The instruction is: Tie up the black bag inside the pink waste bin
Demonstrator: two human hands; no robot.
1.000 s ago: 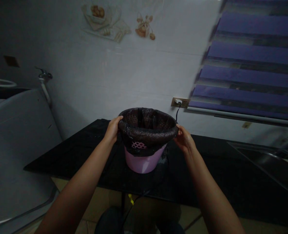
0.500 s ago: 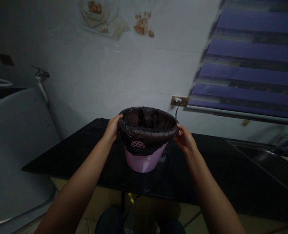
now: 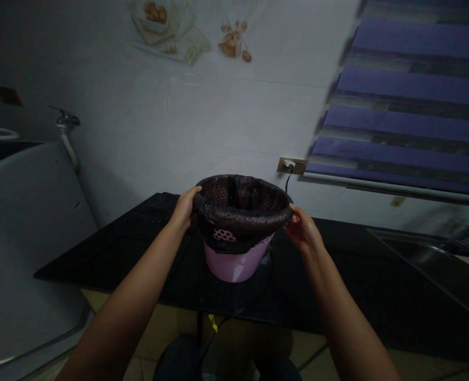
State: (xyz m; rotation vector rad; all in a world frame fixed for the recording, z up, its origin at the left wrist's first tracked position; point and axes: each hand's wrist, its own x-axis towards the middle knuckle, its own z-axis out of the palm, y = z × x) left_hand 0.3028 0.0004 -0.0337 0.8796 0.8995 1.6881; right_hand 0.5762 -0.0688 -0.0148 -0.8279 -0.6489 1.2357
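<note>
Pink bin (image 3: 234, 265) between the fingers of the left hand (image 3: 183, 209) and right hand (image 3: 303, 229), both gripping its rim from opposite sides, base on a black countertop (image 3: 99, 259), dark crinkled bag (image 3: 240, 218) lining it and folded outside, honeycomb openwork peeking out

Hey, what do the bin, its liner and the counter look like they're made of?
Bin: probably moulded plastic; it's pink and smooth, with a soft sheen and a patterned band of holes.

Liner: likely thin plastic film; it's dark, crinkled and glinting where it wraps the rim.

Counter: black and smooth-looking, perhaps stone or laminate; too dark to tell.
</note>
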